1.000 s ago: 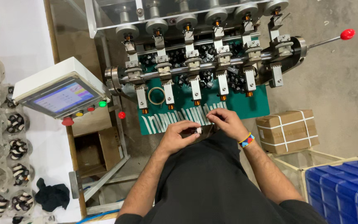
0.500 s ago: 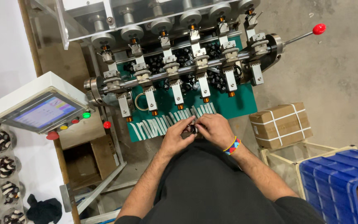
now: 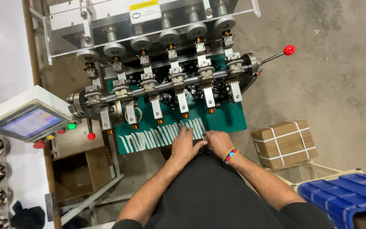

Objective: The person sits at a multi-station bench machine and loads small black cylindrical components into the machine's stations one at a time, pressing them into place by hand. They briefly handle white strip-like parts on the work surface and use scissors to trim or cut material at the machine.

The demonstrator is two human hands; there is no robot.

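Green mat [image 3: 229,121] nearer than before; left hand [image 3: 184,146] and right hand [image 3: 217,143] together, grip seemingly closed, contents unclear.

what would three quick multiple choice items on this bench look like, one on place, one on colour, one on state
1. Where is the cardboard box?
A. on the green mat
B. on the floor beside the machine
C. on the screen

2. What colour is the lever knob?
A. red
B. blue
C. white

3. How are the left hand and right hand?
A. far apart
B. close together at the mat's front edge
C. on the lever

B: it stands on concrete past the mat.
A: the ball is red.
B: both hands meet by the white strips.
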